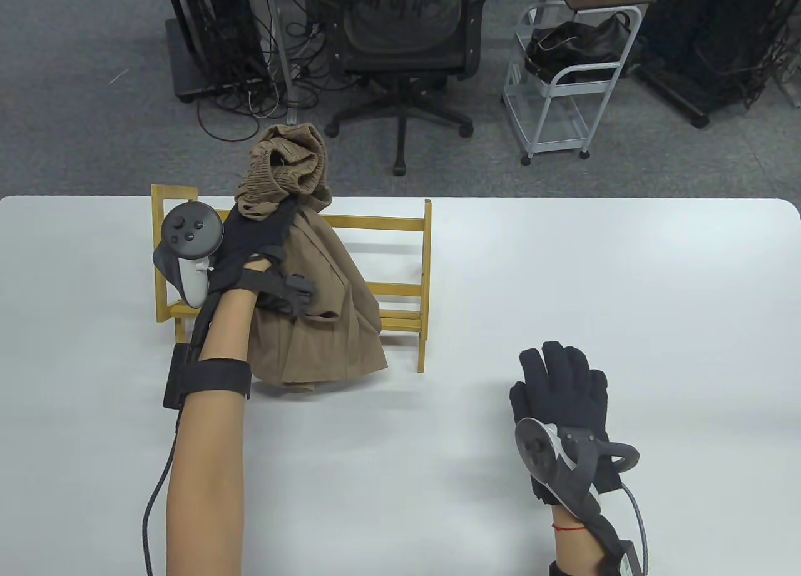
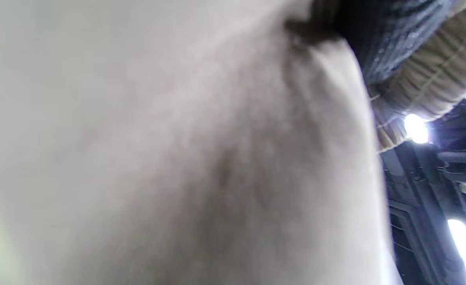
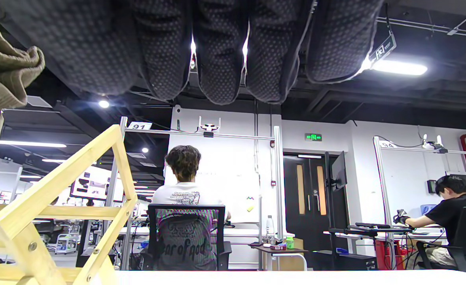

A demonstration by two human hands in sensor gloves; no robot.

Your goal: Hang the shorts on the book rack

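Note:
Tan shorts (image 1: 319,288) hang from my left hand (image 1: 260,232), which grips their bunched elastic waistband (image 1: 285,169) and holds it up over the wooden book rack (image 1: 400,226). The legs drape down in front of the rack to the table. In the left wrist view the shorts' fabric (image 2: 177,158) fills most of the frame, with the ribbed waistband (image 2: 427,91) at the top right. My right hand (image 1: 560,388) lies flat and empty on the table right of the rack, fingers stretched out (image 3: 221,51). The rack's end frame (image 3: 59,198) shows in the right wrist view.
The white table (image 1: 563,276) ends at a far edge just behind the rack. Beyond it on the floor stand an office chair (image 1: 400,44), a white trolley (image 1: 563,82) and cable-laden stands (image 1: 219,38).

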